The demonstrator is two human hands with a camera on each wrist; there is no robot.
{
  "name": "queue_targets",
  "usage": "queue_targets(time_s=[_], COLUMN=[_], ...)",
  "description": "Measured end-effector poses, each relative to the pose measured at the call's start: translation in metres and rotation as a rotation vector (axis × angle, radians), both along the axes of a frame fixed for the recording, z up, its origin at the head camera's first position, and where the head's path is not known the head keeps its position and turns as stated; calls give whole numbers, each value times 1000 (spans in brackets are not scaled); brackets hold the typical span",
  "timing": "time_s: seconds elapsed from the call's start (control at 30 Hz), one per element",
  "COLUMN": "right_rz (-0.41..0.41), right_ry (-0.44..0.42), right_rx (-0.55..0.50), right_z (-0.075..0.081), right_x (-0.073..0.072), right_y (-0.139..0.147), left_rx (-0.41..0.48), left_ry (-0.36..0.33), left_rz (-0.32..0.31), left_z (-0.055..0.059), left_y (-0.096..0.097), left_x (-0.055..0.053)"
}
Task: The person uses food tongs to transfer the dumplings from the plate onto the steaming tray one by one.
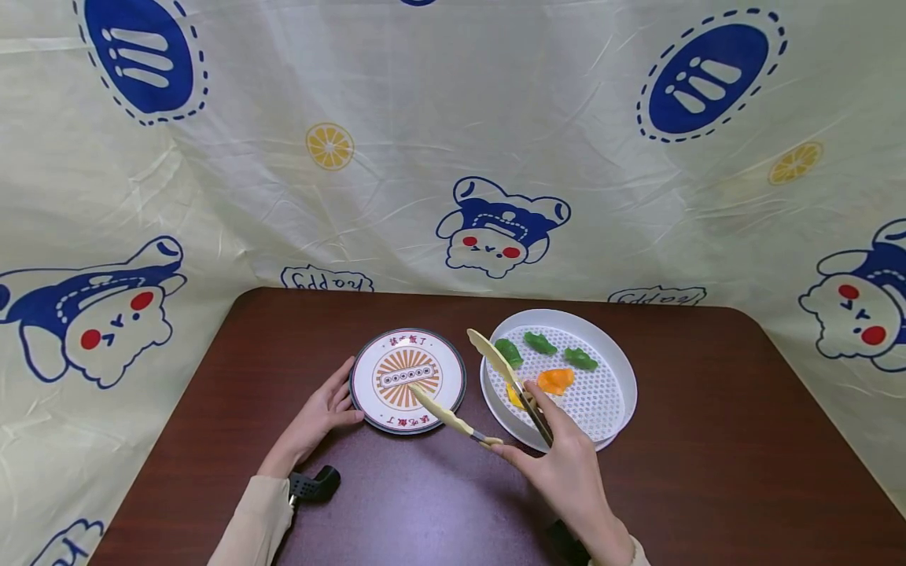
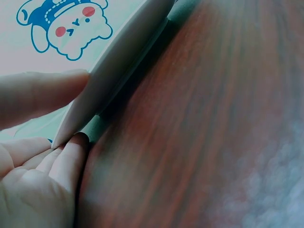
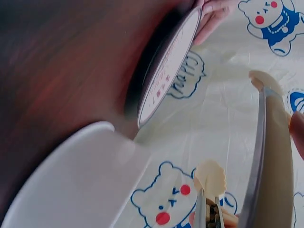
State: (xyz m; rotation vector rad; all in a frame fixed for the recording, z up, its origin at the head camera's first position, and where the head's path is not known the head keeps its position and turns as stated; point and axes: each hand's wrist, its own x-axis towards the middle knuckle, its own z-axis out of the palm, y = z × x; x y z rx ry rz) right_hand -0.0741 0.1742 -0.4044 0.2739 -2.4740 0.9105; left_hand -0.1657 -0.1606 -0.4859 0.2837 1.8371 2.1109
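Observation:
A round white plate (image 1: 446, 362) with a dark rim, red lettering and an orange sunburst lies on the brown table. My left hand (image 1: 322, 417) holds its left edge, the thumb and fingers spread along the rim. In the left wrist view the thumb (image 2: 42, 97) meets the rim apart from the other fingers. My right hand (image 1: 569, 460) holds tongs (image 1: 440, 410) with cream-coloured tips by their two arms. The arms stand spread, nothing between the tips; one tip hangs over the plate, the other by the left rim of a white perforated basket (image 1: 623, 377).
Inside the basket lie several green leaf-like pieces (image 1: 540, 343), an orange piece (image 1: 555, 381) and a yellow piece (image 1: 514, 396) partly hidden by the tongs. Plate and basket stand side by side on the table (image 1: 708, 440). A printed cloth (image 1: 396, 204) hangs behind the table.

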Motion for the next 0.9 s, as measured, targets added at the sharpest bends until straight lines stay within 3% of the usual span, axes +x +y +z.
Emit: queue_targets(time_s=[0.63,0.9], right_rz=[18,17], right_ry=[-31,-96], right_rx=[25,18], right_z=[-28,-33], right_x=[3,5], right_y=[-30,-33], left_rx=[49,41], left_ry=[26,24], left_rz=[-29,-27], left_z=[-1,-1], left_y=[0,0], left_x=[-1,-1])
